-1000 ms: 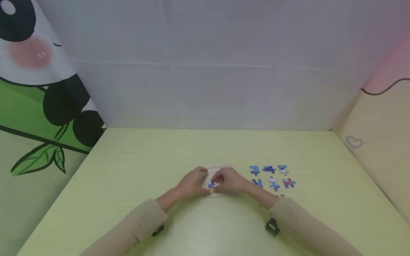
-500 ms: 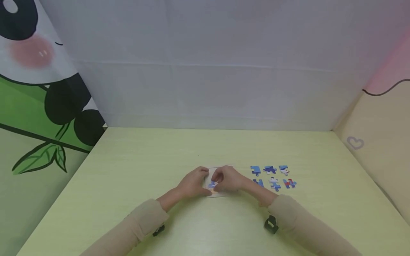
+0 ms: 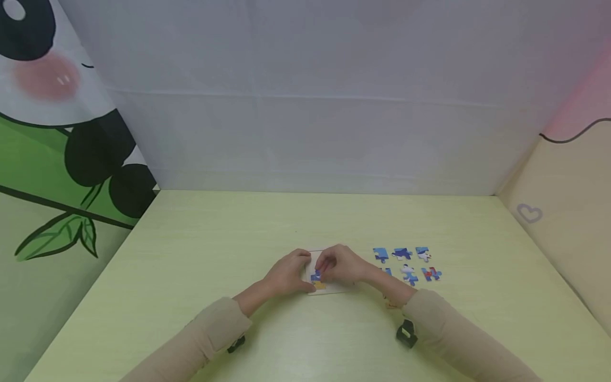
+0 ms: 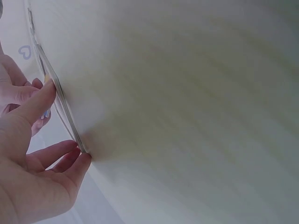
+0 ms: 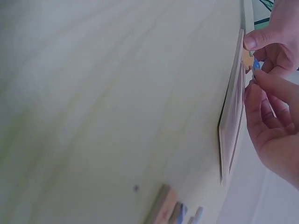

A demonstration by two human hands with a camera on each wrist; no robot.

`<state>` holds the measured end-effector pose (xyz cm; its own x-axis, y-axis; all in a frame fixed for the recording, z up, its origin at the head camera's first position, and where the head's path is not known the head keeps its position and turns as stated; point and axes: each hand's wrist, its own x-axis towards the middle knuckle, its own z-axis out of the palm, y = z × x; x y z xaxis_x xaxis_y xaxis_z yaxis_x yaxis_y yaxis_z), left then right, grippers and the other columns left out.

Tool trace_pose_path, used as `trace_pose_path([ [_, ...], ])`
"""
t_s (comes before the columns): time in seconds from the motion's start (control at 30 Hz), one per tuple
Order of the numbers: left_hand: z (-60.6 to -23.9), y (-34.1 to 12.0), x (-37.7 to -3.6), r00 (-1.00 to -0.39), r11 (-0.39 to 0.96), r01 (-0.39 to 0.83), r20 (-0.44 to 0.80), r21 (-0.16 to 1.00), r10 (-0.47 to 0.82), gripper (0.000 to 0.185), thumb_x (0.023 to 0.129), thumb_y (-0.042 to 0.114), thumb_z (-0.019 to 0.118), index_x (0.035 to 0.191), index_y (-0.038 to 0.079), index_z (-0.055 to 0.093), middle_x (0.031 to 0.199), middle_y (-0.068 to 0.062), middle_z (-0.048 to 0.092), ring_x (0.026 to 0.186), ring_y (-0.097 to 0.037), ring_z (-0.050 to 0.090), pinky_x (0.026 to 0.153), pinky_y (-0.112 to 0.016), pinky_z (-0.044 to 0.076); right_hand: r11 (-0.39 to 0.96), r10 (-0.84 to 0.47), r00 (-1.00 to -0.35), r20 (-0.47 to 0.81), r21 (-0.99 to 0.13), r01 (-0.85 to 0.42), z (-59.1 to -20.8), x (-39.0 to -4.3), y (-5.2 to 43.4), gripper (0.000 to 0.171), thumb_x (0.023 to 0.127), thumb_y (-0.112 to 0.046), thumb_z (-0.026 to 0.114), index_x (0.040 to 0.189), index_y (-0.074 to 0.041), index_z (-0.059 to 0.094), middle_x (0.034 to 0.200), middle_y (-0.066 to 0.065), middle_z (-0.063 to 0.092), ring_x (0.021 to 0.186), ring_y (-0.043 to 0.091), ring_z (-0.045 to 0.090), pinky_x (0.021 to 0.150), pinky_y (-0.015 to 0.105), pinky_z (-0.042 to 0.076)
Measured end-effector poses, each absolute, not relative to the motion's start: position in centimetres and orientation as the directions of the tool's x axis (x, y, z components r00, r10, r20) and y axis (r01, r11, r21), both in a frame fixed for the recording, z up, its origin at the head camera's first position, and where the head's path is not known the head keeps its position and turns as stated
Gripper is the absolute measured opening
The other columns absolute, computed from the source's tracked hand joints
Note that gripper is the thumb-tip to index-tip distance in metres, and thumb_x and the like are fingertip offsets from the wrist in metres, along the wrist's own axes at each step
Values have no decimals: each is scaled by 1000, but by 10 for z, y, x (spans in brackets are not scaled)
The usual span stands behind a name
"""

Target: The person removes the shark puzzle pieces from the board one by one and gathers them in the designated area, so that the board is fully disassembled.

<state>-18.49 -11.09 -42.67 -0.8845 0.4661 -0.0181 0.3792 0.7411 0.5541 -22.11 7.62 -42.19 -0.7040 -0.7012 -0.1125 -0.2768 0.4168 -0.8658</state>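
A pale jigsaw board [image 3: 334,289] lies flat on the table between both hands. My left hand [image 3: 286,273] holds its left edge, with the thumb [image 4: 37,100] at the near corner and the fingers at the far one. Blue [image 3: 315,276] and orange [image 3: 319,285] jigsaw parts show at the board's lower left. Over the board, my right hand [image 3: 345,264] pinches a small jigsaw piece [image 5: 254,74] between thumb and forefinger, beside the orange part. The fingers hide most of that piece.
Right of the board lie several loose jigsaw pieces in rows, among them a blue one [image 3: 380,254], a white-and-blue one [image 3: 409,275] and a red-and-blue one [image 3: 431,274]. A yellowish piece [image 3: 390,304] is partly under the right sleeve. A pale wall [image 3: 305,143] stands behind the table.
My right hand has shifted slightly up and to the right, uncovering more of the orange part. The left hand stays on the board's edge.
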Motion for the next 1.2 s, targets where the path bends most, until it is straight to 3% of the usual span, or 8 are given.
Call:
trace_pose_path([
  [0.2, -426, -110, -185, -886, 744, 373, -25, 555, 463, 67, 68, 25, 79, 119, -10, 52, 125, -20, 49, 116, -34, 47, 97, -41, 39, 388, -713, -694, -96, -879, -278, -420, -222, 79, 13, 74, 8, 66, 85, 0, 66, 78, 9, 66, 69, 11, 60, 63, 23, 51],
  [0.6, -423, -107, -184, -890, 756, 362, -40, 546, 455, 65, 68, 25, 79, 118, -9, 53, 125, -20, 49, 114, -33, 48, 96, -41, 39, 412, -655, -751, -88, -875, -256, -414, -230, 103, 10, 79, 0, 65, 89, -1, 67, 81, 7, 67, 71, 13, 60, 62, 27, 53],
  [0.97, -424, -106, -184, -886, 758, 376, -34, 532, 463, 66, 68, 24, 79, 118, -11, 53, 124, -20, 50, 115, -34, 48, 96, -41, 39, 465, -584, -802, -128, -863, -201, -397, -224, 189, 13, 80, -3, 65, 91, 2, 64, 84, 11, 66, 77, 25, 62, 67, 34, 53],
  [1.2, -428, -110, -183, -889, 759, 375, -25, 533, 457, 66, 67, 23, 80, 117, -11, 54, 124, -19, 50, 115, -34, 48, 96, -41, 40, 544, -532, -827, -182, -822, -168, -383, -211, 248, 14, 80, -3, 65, 92, 5, 63, 84, 11, 66, 71, 22, 61, 62, 31, 52],
])
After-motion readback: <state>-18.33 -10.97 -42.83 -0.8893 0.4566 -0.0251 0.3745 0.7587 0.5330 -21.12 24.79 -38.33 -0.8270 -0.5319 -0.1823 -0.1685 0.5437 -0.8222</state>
